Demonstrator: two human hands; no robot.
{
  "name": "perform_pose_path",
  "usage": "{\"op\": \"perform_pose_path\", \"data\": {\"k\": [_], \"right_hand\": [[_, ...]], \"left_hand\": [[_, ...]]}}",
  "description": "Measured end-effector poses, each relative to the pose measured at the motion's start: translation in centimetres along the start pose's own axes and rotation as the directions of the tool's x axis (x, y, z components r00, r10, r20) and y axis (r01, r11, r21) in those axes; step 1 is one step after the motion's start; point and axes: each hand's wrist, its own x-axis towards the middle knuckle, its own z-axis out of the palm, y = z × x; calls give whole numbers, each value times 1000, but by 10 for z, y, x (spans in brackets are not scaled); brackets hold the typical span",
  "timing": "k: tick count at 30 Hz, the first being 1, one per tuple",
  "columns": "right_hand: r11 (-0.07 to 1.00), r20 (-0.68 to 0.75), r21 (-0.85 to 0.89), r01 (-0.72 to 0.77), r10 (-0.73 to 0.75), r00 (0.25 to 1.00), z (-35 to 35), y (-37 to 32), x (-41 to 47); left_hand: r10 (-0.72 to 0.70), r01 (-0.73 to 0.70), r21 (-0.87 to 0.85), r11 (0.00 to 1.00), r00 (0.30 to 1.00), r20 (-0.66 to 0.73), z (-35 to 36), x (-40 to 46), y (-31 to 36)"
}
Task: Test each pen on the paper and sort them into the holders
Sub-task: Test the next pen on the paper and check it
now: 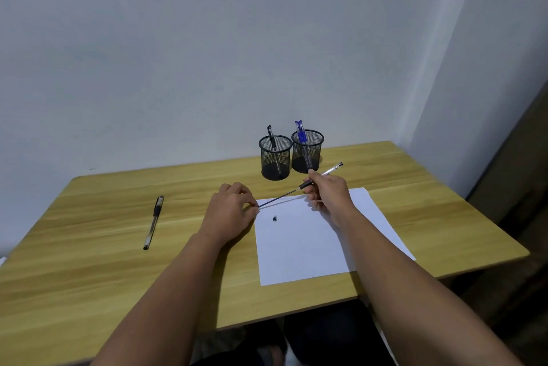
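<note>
Fingers: those of the left hand (229,208) were curled, their tips pinching the thin dark refill rod (278,197) at its lower end; those of the right hand (327,192) were wrapped round the clear plastic pen barrel with a black grip (321,176).
Hand pose: both hands hovered over the far edge of the white sheet of paper (308,247), backs up, forearms reaching in from the bottom of the view; the left sat at the sheet's far left corner, the right over its upper middle.
Pen in hand: the barrel slanted up and to the right, its dark end cap poking past the right hand; the rod ran down and left from the grip to the left fingertips.
Hard to make out: whether the rod was fully seated in the barrel could not be told; a small dark piece (274,218) lay on the paper, too small to identify.
Holders: two black wire-mesh cups stood side by side near the wall; the left holder (275,158) held one black pen (271,137), the right holder (307,152) held blue pens (301,131).
Spare pen: a clear gel pen with black grip (153,221) lay on the light wooden table (89,262), well apart to the left.
Cut off: dark clothing below the table edge.
</note>
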Motion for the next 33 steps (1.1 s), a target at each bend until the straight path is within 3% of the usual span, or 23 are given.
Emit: {"op": "perform_pose_path", "data": {"k": [7,10,14,17,23,28,33], "right_hand": [[997,259,-47,-61,71,963,3,-2,-13],[996,278,-79,-52,72,958,8,-6,-20],[994,280,74,-84,60,958,9,-16,-25],[982,296,142,-128,82,952,9,-21,-28],[961,309,210,-182,111,944,4,-24,-27],[989,292,83,-118,89,952,3,-21,-25],[994,332,37,-100,82,940,1,-17,-23]], "left_hand": [[-3,-3,-139,990,999,-42,-8,10,21],[-49,47,-249,967,999,-4,-15,11,37],[-197,178,-618,765,980,39,-24,13,44],[-290,236,-778,582,954,72,-31,14,47],[-341,283,-836,469,932,124,-38,18,49],[-371,293,-888,354,916,154,-42,20,53],[-405,325,-894,310,895,185,-41,20,60]]}}
